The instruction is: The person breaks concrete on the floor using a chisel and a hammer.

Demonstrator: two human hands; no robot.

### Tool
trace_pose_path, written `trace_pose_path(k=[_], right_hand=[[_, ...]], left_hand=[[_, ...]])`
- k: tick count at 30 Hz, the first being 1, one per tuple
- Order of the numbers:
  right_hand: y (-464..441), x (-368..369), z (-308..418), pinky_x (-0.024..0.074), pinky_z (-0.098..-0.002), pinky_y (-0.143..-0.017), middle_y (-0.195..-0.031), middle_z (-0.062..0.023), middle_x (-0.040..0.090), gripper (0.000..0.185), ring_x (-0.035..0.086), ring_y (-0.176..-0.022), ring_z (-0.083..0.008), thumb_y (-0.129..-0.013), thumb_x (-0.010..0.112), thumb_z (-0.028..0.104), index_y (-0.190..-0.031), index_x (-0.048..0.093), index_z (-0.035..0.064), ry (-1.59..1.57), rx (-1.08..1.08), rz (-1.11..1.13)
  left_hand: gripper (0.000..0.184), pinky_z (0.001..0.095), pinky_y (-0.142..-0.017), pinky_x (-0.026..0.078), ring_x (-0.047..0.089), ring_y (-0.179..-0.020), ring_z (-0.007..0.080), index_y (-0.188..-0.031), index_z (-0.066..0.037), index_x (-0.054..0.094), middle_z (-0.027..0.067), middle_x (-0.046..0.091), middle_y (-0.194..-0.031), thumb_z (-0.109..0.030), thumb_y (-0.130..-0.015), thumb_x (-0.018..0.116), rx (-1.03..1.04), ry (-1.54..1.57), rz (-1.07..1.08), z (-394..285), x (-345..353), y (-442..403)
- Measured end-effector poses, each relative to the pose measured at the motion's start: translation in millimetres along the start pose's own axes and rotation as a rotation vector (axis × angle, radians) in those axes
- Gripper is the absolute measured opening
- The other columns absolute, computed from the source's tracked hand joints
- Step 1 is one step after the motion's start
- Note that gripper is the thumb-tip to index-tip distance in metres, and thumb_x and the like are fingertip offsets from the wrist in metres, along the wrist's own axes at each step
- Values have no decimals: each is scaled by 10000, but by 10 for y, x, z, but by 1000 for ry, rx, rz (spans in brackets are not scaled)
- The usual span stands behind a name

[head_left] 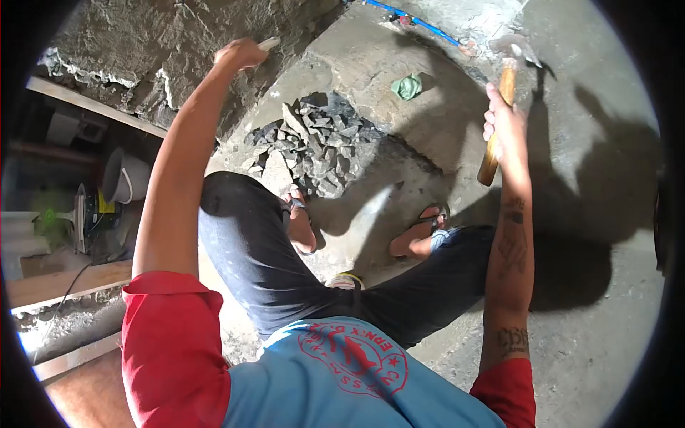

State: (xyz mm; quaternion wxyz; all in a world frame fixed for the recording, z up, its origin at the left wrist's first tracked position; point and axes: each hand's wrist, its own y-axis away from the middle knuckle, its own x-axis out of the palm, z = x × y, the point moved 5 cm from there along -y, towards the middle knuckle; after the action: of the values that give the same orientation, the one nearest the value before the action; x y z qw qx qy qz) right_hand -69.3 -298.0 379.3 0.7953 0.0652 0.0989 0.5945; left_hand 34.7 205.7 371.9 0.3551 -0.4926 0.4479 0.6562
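My right hand (505, 121) is wrapped round the wooden handle of a hammer (508, 78), whose metal head points away from me above the floor. Off to the upper left, my left hand (241, 55) is closed on a small pale piece (270, 43), and its kind is not clear. That hand is in front of the rough cement wall (157, 36). Below and between my hands lies a heap of broken grey stone chips (314, 143). A crumpled green scrap (407, 87) rests on the concrete slab beyond the heap.
My sandalled feet (421, 232) stand close to the heap. A blue pipe (417, 21) runs along the floor at the top. On the left are a wooden board (96, 107), a bucket (127, 177) and a green-and-black machine (89, 214) with a cable.
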Motion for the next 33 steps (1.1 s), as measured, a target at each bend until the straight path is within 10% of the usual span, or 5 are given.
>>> trace_pose_path(k=[11, 14, 15, 22, 33], right_hand=[[-482, -115, -409, 353, -311, -378, -504, 7, 431, 396, 436, -385, -116, -810, 675, 429, -704, 557, 66, 753, -53, 24], [-838, -99, -830, 287, -298, -367, -498, 26, 405, 350, 378, -376, -101, -816, 646, 420, -687, 510, 124, 828, 68, 94], [-844, -127, -942, 252, -292, -385, -497, 44, 380, 355, 353, -398, -97, -819, 634, 437, -660, 497, 151, 752, 66, 142], [-868, -469, -1427, 260, -283, -431, -560, 65, 405, 333, 354, -460, -87, -849, 574, 453, -679, 487, 181, 694, 398, 341], [-381, -833, -1700, 267, -269, -421, -558, 51, 421, 284, 374, -455, -86, -834, 604, 383, -691, 511, 155, 554, 521, 265]], left_hand=[[416, 400, -858, 477, 625, -1045, 199, -1147, -135, 649, 88, 644, -1162, -343, -800, 552, 168, -1, 189, -673, 524, -346], [465, 444, -872, 467, 540, -1185, 237, -1247, -151, 591, 71, 563, -1296, -376, -842, 554, -175, 191, -18, -383, 622, -79], [611, 488, -967, 399, 473, -1250, 303, -1357, -14, 433, 130, 459, -1391, -350, -853, 515, -120, 283, 31, -391, 633, 114], [504, 385, -709, 530, 625, -1011, 181, -1176, -201, 643, -8, 643, -1145, -492, -764, 660, -37, 584, 82, -801, 799, -126], [260, 339, -677, 493, 660, -794, 148, -956, -291, 702, -46, 686, -914, -402, -723, 672, 60, 621, 444, -1218, 1030, -310]])
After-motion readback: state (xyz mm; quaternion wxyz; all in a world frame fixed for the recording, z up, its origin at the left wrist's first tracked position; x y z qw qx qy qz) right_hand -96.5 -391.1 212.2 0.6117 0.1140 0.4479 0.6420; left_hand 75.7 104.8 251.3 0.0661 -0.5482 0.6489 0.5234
